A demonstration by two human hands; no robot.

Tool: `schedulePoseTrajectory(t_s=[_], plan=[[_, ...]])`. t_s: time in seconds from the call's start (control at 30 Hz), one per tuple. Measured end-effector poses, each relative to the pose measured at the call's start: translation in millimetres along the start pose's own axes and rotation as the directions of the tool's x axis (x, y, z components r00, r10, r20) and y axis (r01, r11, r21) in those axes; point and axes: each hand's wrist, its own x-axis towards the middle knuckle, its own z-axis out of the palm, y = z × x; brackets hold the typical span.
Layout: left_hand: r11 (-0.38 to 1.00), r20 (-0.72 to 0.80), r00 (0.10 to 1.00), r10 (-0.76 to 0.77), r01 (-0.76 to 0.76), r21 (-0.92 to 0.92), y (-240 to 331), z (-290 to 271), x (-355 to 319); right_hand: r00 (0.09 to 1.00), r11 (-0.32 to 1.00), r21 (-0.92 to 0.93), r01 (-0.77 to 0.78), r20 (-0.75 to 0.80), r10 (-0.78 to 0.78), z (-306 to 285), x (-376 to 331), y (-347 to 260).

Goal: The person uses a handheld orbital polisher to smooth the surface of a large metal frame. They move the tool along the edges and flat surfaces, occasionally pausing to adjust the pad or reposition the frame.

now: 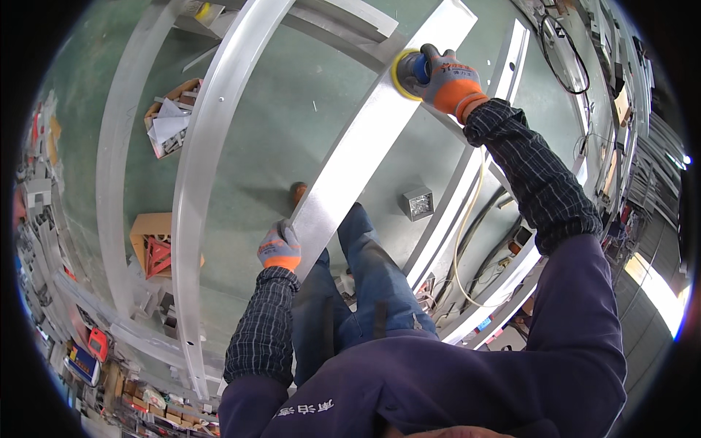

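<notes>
A wide silvery metal beam (pixel 358 146) slants from near my legs up to the far right. My right hand (pixel 451 79), in a grey and orange work glove, is wrapped around a blue sander (pixel 418 69). The sander's round yellow-edged pad is against the beam's upper face, toward the far end. In a matching glove, my left hand (pixel 280 246) grips the left edge of the beam close to its near end. Some of the left fingers are hidden at that edge.
Other metal beams (pixel 212 146) run alongside on both sides. A box of metal offcuts (pixel 170 117) and a cardboard box (pixel 150 228) lie on the green floor (pixel 255 153). A square metal piece (pixel 418 204) stands right of my legs. A pale hose (pixel 467 241) hangs beneath my right arm.
</notes>
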Motion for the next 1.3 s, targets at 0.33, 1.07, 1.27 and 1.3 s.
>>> schedulePoseTrajectory(t_s=[0.33, 1.07, 1.27, 1.3], plan=[[1.000, -0.014, 1.000, -0.012, 0.012, -0.008, 1, 2, 1, 0.993, 0.999, 0.030, -0.022, -0.113, 0.025, -2, 5, 4], [1.000, -0.029, 1.000, 0.010, -0.009, 0.017, -5, 2, -1, 0.974, 0.970, 0.149, 0.192, 0.088, -0.207, 46, -97, -88], [0.998, -0.062, 0.997, 0.050, -0.051, -0.025, -2, 2, 4, 0.929, 0.921, 0.159, 0.355, 0.047, -0.366, 53, -147, -129], [0.988, -0.218, 0.965, 0.149, -0.156, -0.016, -2, -1, 3, 0.941, 0.931, 0.152, 0.332, 0.019, -0.338, 59, -147, -130]])
